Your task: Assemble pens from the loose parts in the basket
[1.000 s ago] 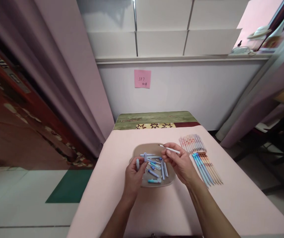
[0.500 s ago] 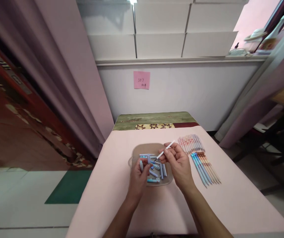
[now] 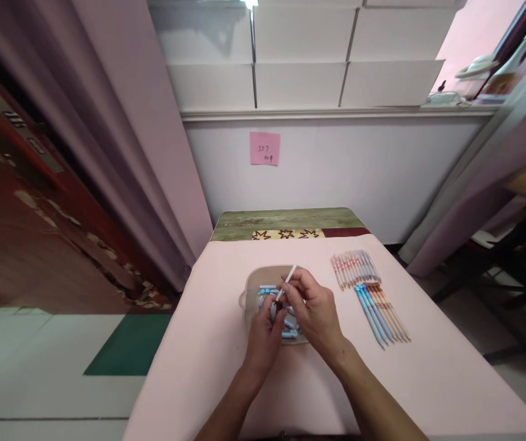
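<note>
Above a translucent bin (image 3: 254,277) with several blue and lilac pen parts inside, my two hands are close together. My right hand (image 3: 314,306) pinches a thin white pen refill (image 3: 286,283), tilted with its dark tip pointing down toward my left fingers. Closed around a pale blue-grey pen barrel (image 3: 274,311) is my left hand (image 3: 263,334). The refill's tip meets the barrel's top area; whether it is inside is hidden by the fingers.
Right of the bin, a row of pink and lilac pens (image 3: 355,268) lies above a row of blue and brown pens (image 3: 382,313) on the pink tabletop (image 3: 189,367). A wall with a pink note (image 3: 265,149) stands behind.
My right hand has moved left and brought the white refill down to the barrel in my left hand. The refill is steeper now. The view has shifted slightly.
</note>
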{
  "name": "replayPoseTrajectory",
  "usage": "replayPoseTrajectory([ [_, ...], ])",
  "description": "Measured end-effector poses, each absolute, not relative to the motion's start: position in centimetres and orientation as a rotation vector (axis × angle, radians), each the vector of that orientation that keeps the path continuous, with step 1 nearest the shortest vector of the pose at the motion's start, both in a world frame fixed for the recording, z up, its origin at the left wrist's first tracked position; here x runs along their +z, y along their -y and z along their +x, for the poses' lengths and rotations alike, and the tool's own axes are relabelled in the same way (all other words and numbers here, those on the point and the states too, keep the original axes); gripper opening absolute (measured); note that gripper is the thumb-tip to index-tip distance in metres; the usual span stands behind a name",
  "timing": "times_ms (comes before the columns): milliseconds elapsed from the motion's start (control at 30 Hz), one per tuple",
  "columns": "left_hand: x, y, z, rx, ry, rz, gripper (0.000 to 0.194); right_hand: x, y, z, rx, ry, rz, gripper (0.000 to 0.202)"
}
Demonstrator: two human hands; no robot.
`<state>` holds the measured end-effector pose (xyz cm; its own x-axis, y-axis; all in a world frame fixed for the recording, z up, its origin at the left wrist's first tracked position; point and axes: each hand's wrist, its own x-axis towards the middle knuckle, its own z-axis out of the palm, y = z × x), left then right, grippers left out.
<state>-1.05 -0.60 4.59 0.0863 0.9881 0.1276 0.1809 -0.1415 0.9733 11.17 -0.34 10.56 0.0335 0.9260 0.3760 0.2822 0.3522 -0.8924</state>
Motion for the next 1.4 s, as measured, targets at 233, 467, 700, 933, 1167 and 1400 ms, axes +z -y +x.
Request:
replayPoseTrajectory([
  [233,4.5,0.6,-1.0,1.158,-1.205,1.472,0.033,10.8,0.3,11.2,0.597,1.666,-1.241,0.013],
  [467,4.3,0.6,-0.7,1.165,-1.220,1.454,0.034,10.8,0.0,11.6,0.694,1.586,-1.258,0.017],
  [700,4.2,0.7,-0.6,1.149,-1.207,1.533,0.032,10.9,0.1,11.5,0.663,1.620,-1.257,0.014],
  [933,4.2,0.5,-0.9,1.183,-1.178,1.376,0.021,9.6,0.1,12.4,0.727,1.500,-1.277,0.028],
  [1167,5.1,-0.2,-0.7,1.245,-1.025,0.966,0.028,5.6,-0.4,12.9,1.020,1.249,-1.229,0.029],
  [1400,5.6,0.0,-0.8,1.273,-1.066,0.827,0.035,4.4,0.1,11.0,1.460,0.862,-1.007,0.035],
])
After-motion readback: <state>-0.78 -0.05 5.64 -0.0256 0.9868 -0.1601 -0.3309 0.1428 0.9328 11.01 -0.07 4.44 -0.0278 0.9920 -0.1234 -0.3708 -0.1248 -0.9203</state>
